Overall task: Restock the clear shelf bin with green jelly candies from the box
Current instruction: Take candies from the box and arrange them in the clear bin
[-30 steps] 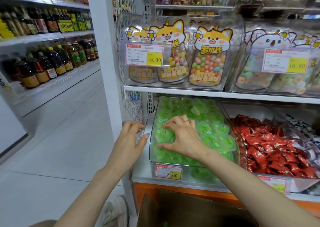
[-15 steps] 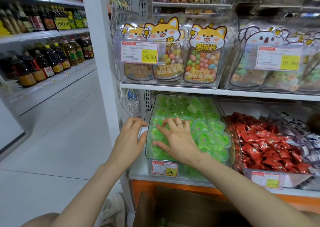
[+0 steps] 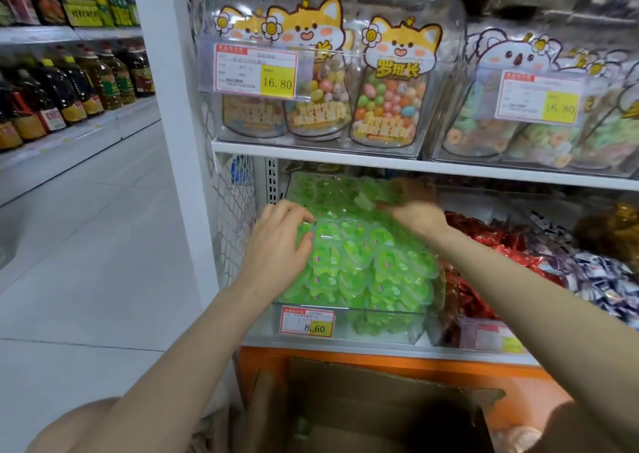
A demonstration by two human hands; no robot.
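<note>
on the shelf point(image 3: 345, 347), above the box point(image 3: 363, 404), the bin point(image 3: 387, 326) is heaped with candies point(image 3: 363, 255). we judge the step is levelling: ease them back from the low front wall so none slide off. our left hand point(image 3: 280, 241) rests bent-fingered on the pile. our right hand point(image 3: 415, 215), further back, is too blurred to tell.

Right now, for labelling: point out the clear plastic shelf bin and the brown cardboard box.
Clear plastic shelf bin point(image 3: 377, 330): head view, front wall.
Brown cardboard box point(image 3: 363, 380): head view, back flap.
</note>
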